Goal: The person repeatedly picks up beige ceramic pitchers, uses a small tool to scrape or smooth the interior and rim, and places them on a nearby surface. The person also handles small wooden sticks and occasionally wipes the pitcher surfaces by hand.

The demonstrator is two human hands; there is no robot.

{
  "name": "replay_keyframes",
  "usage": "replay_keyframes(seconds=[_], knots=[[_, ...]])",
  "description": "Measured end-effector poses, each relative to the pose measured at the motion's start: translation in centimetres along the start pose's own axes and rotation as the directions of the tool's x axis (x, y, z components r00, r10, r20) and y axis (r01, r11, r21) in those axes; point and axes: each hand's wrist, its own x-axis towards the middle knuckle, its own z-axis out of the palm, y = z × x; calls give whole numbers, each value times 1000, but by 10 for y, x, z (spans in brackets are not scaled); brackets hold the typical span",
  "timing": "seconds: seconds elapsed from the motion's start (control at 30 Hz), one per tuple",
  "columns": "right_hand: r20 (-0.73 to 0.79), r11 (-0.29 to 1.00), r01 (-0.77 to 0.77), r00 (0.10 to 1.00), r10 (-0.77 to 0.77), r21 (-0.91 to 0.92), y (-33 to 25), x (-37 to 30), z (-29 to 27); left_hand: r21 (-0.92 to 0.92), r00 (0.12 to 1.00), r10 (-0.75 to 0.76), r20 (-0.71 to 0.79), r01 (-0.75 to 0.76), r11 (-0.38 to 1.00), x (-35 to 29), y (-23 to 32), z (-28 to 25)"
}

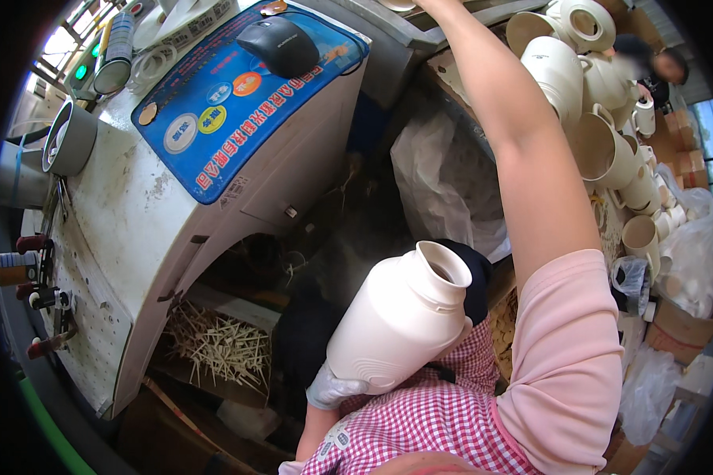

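A cream, wide-necked bottle-shaped vessel (396, 324) leans across my lap, its round mouth tilted up and away from me. Concentric curved ridges mark its lower side. My left hand (334, 388), in a pale glove, is closed around the vessel's base from the left; some of its fingers are hidden beneath. My bare right arm stretches far forward to the upper edge of the picture, and the hand itself lies beyond that edge. Close to that wrist, part of a small cream thing (398, 3) shows, too cut off to name.
On the white machine (146, 198) at left lie a blue mat (214, 134) and a black mouse (279, 46). A grey cup (71, 138) stands nearby. Thin sticks fill a box (222, 344) below. Several cream jugs (606, 154) crowd the right, with a person (653, 67) behind.
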Motion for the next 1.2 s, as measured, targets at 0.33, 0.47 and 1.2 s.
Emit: replay_keyframes(seconds=[0.33, 0.47, 1.2], knots=[[453, 473, 789, 282, -846, 392, 104, -160, -315, 207, 976, 147, -158, -113, 972, -7, -22, -20], [946, 902, 294, -23, -323, 315, 273, -219, -482, 205, 959, 247, -139, -216, 954, -12, -26, -13], [508, 950, 215, 858, -73, -226, 653, -311, -474, -157, 917, 352, -189, -382, 911, -48, -112, 85]])
